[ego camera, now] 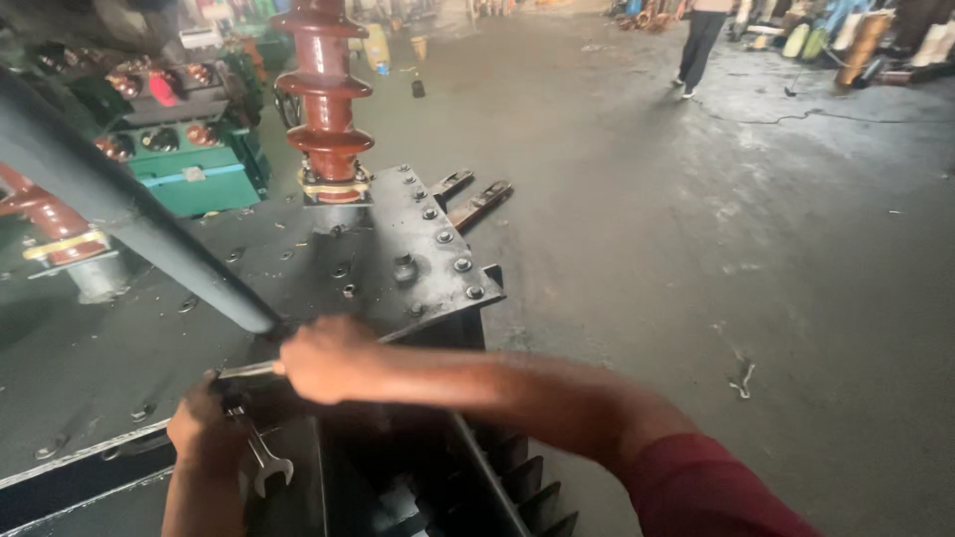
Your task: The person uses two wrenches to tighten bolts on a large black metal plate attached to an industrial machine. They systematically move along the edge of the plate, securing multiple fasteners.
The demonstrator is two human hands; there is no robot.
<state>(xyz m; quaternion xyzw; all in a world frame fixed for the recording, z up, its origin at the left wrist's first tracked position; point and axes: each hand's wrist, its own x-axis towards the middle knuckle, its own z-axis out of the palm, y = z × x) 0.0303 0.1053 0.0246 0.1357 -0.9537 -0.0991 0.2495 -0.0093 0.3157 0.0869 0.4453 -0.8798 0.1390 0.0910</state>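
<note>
At the lid's [398, 249] near edge my right hand [323, 358] grips one spanner [247, 371] and my left hand [204, 428] another [261, 459]; I judge a bolt's being turned, needing counter-hold.

Two hands [323, 360], two wrenches [261, 459], two red-brown insulators [325, 99], one grey lid [398, 249].

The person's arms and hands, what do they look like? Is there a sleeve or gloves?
No gloves: both hands are bare. The right hand has a long bare forearm that ends in a dark red sleeve near the elbow. The left hand shows a bare forearm too, with no sleeve in view.
</note>
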